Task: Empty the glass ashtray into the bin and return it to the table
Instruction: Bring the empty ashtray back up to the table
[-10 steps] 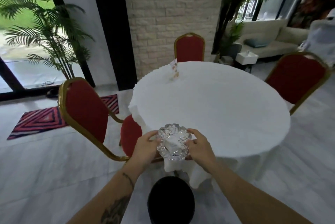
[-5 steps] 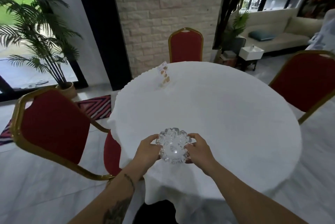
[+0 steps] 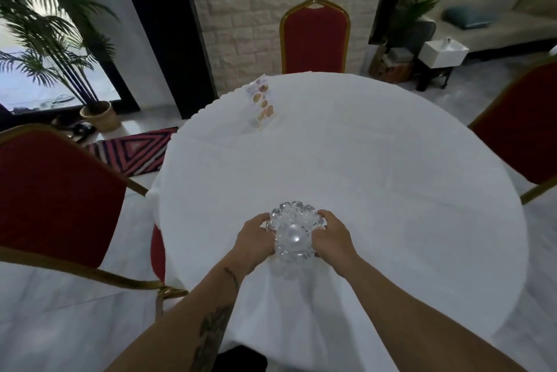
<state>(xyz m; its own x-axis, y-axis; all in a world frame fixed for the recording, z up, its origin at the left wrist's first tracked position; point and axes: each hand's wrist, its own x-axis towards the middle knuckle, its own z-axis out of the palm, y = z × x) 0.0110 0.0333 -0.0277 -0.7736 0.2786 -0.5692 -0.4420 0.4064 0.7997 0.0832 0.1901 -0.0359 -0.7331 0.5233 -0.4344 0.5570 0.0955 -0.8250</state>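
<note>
The glass ashtray [image 3: 294, 233], clear with a knobbly scalloped rim, is over the near part of the round table [image 3: 376, 178], which wears a white cloth. My left hand [image 3: 254, 243] grips its left side and my right hand [image 3: 331, 239] grips its right side. Whether the ashtray rests on the cloth or hovers just above it I cannot tell. Its bowl looks clear inside. The black bin [image 3: 241, 359] shows only as a dark top at the bottom edge, under the table's near rim.
Red chairs with gold frames stand at the left [image 3: 57, 200], the far side [image 3: 315, 37] and the right [image 3: 524, 130]. A small menu card [image 3: 262, 103] stands on the far left of the cloth. A potted palm [image 3: 60, 40] and striped rug [image 3: 132, 151] lie left.
Both hands carried the ashtray from above the bin, past the table's edge, forward over the cloth. The view closed in on the table and the bin slid almost out of sight.
</note>
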